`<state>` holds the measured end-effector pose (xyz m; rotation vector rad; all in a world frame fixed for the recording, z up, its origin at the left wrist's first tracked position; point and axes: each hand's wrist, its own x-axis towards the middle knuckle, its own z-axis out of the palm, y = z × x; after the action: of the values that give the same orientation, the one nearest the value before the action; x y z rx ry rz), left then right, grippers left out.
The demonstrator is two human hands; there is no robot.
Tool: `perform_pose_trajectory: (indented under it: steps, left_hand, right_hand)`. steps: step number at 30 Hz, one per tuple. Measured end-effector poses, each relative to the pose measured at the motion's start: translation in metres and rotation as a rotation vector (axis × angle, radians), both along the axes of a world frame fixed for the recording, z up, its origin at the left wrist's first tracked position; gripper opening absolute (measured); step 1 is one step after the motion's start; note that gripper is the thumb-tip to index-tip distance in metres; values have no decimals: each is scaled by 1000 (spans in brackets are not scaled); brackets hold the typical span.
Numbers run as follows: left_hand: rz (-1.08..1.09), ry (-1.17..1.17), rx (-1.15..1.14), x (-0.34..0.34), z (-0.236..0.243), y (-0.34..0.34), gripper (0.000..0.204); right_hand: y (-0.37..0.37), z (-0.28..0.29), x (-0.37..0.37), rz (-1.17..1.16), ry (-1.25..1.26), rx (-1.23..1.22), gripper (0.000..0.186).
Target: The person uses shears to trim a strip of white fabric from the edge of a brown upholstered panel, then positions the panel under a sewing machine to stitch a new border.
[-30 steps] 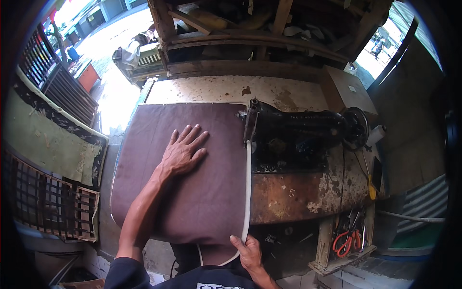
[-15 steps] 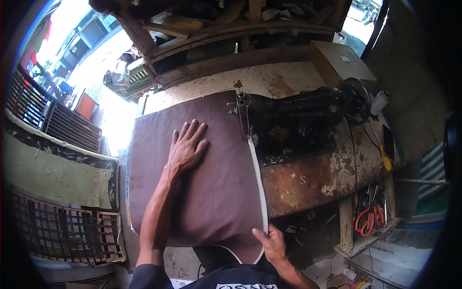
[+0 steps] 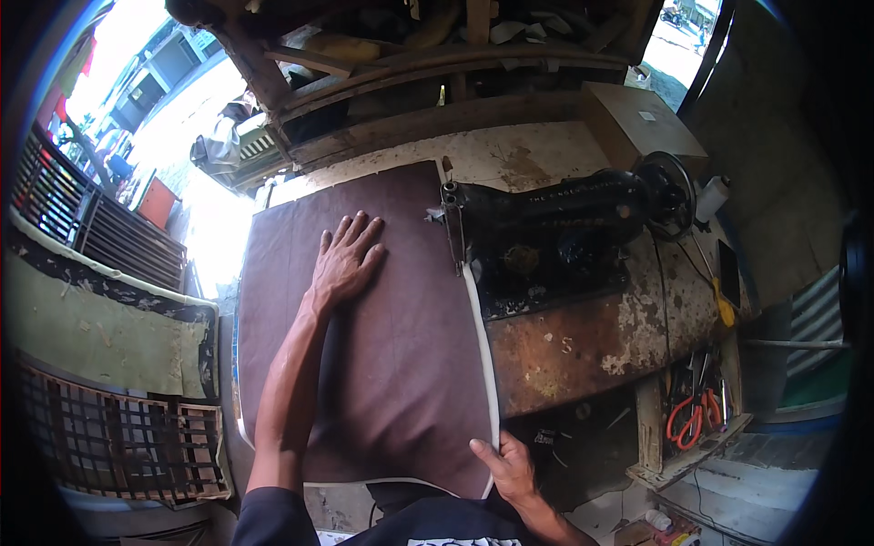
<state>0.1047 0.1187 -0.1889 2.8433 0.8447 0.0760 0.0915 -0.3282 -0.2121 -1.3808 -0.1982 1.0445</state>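
A large brown sheet of fabric or leatherette (image 3: 401,373) covers the left part of the sewing table, with a white strip (image 3: 483,355) along its right edge. My left hand (image 3: 347,258) lies flat on the sheet's upper middle, fingers spread. Near the sheet's lower right corner, my right hand (image 3: 512,469) pinches the white-edged border, thumb on top. The black sewing machine (image 3: 555,237) stands to the right. Its needle end (image 3: 456,232) is over the sheet's right edge, where the white strip runs under the presser foot; the needle itself is too small to make out.
A cardboard box (image 3: 646,127) and a thread spool (image 3: 714,197) are beyond the machine. A yellow-handled screwdriver (image 3: 724,305) lies at the table's right end. Orange-handled scissors (image 3: 692,419) hang below it. A wooden frame (image 3: 391,118) stands behind; slatted frames (image 3: 118,432) are at left.
The brown sheet has slid a little away from me past the machine's needle end. Both hands have moved forward with it, and the white trim of its near edge shows more.
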Motion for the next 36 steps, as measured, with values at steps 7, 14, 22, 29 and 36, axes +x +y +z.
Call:
perform_pose_trajectory:
  steps: [7, 14, 22, 29, 36]
  left_hand:
    - [3, 3, 22, 15, -1, 19, 60]
    - [11, 11, 17, 28, -3, 38, 60]
    - [-18, -32, 30, 43, -6, 59, 60]
    - [-3, -26, 33, 55, -7, 75, 60]
    - [2, -1, 53, 69, -9, 94, 59]
  right_hand:
    - [3, -1, -1, 14, 75, 36, 29]
    - [6, 9, 2, 19, 52, 10, 30]
    - [2, 6, 0, 43, 2, -41, 32]
    - [1, 10, 5, 86, -24, -104, 32]
    - [6, 16, 10, 123, -91, -189, 37]
